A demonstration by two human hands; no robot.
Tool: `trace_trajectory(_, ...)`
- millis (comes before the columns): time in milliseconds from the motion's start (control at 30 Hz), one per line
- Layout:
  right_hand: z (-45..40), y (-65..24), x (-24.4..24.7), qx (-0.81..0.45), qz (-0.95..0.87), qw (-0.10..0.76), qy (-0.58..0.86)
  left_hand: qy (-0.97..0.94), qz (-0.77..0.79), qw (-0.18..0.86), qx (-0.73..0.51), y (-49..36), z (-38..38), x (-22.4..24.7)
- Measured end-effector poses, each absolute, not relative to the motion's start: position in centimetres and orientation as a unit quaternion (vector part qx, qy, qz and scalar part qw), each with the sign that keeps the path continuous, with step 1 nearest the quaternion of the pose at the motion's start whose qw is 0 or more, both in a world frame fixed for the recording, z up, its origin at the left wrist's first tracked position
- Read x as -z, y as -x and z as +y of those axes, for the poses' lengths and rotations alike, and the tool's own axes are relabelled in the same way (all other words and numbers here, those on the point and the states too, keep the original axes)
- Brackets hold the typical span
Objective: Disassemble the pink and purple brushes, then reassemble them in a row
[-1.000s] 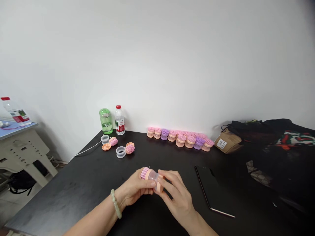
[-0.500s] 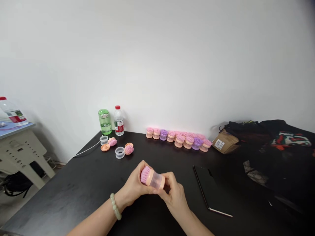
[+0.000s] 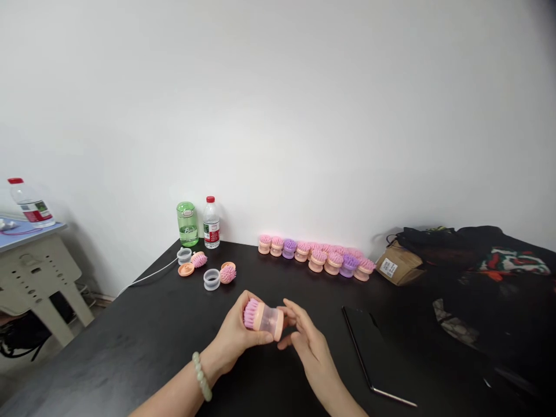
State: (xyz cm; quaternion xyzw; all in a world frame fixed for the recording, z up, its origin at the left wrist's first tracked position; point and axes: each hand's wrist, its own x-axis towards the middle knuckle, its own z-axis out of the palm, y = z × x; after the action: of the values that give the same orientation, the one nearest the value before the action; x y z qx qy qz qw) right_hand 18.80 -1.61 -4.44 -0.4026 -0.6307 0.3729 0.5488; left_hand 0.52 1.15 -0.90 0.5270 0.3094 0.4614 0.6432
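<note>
A single head-worn view looks down at a black tabletop [image 3: 130, 353], with a clock face centred on the hands and 12 o'clock straight ahead.

The left hand [image 3: 237, 336], with a pale green bead bracelet [image 3: 202, 376] on its wrist, closes firmly around a scrub brush [image 3: 264, 318]. The brush lies on its side at the centre of the clock, its pink bristles pointing left, and has a clear barrel and a peach end cap. The right hand [image 3: 310, 347] stands loosely open at 3 o'clock, its fingers [image 3: 289, 307] just beside the cap; whether they touch it cannot be told.

At 11 o'clock lie separated brush parts: clear rings [image 3: 211, 279], pink brush heads [image 3: 227, 273] and a peach cap [image 3: 186, 269]. Behind them stand a green bottle [image 3: 187, 224] and a water bottle [image 3: 211, 223]. At 12 to 1 o'clock, assembled pink and purple brushes [image 3: 315, 258] line the wall. At 2 o'clock sit a cardboard parcel [image 3: 398, 264] and dark fabric [image 3: 473, 260]. A black phone [image 3: 373, 347] lies at 3 o'clock.
</note>
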Motion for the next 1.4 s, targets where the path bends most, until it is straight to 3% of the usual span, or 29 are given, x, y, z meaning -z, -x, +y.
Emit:
trace_trajectory(167,-1.6,-18.6,3.8,-0.316,-0.666,0.541,0.405,-0.54,0.319,0.624,-0.466,-0.2,1.4,1.0)
trace_trajectory(367,-1.4,-18.6,3.7,-0.394,-0.639,0.48,0.454,-0.568,0.328,0.603,-0.454,-0.4,1.4,1.2)
trace_trajectory(633,-1.1,-18.5,4.2,-0.349,-0.651,0.508,0.443,-0.568,0.361,0.569,-0.472,-0.2,1.9,1.8)
trace_trajectory(767,-0.8,-18.2,4.3,-0.412,-0.63,0.484,0.445,-0.603,0.372,0.544,-0.449,-0.1,2.1,2.1)
trace_trajectory(967,-0.5,-18.1,4.7,-0.405,-0.626,0.523,0.413,-0.634,0.403,0.494,-0.438,-0.2,2.0,1.8)
trace_trajectory(1133,-0.4,-18.4,4.4,-0.492,-0.55,0.513,0.438,-0.646,0.398,0.491,-0.428,-0.4,1.9,1.8)
trace_trajectory(1400,-1.1,-18.2,3.6,-0.498,-0.581,0.508,0.395,-0.677,0.411,0.44,-0.424,-0.3,1.3,1.0)
